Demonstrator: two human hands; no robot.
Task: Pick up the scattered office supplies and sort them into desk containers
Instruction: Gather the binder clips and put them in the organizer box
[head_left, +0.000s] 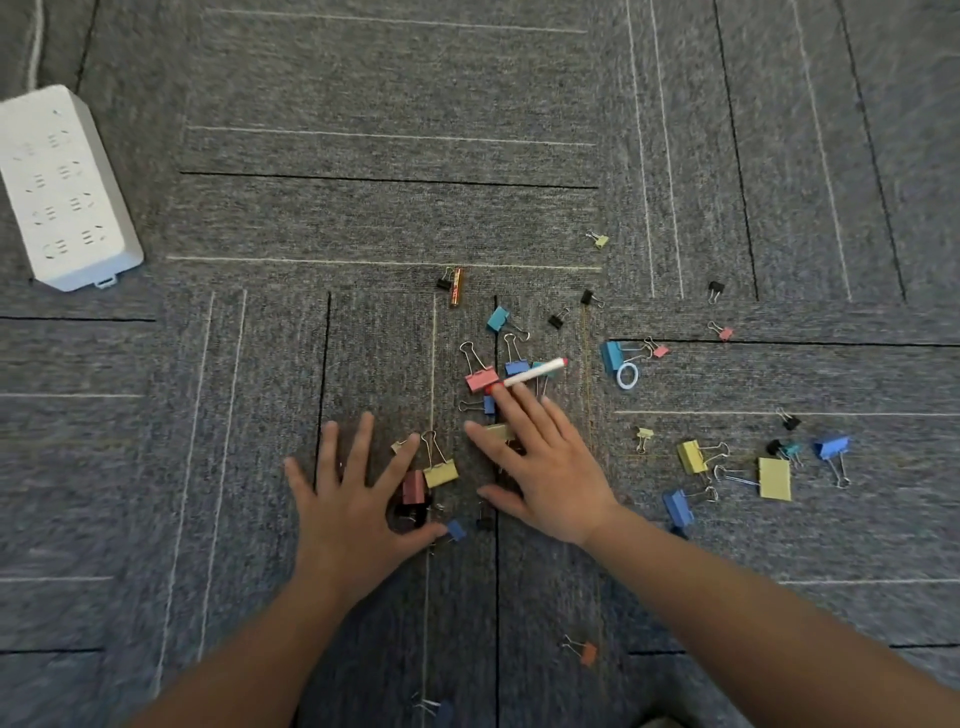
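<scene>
Several coloured binder clips lie scattered on the grey carpet. My left hand is spread flat, fingers apart, beside a pink clip and a yellow clip. My right hand is also spread, palm down, partly covering a yellow clip; its fingertips touch a white marker with red ends. A pink clip and a blue clip lie by the marker. A battery lies farther away. Neither hand holds anything.
A white power strip lies at the far left. More clips lie to the right, among them a large yellow one and blue ones. A small white ring sits by a light-blue clip. No containers are visible.
</scene>
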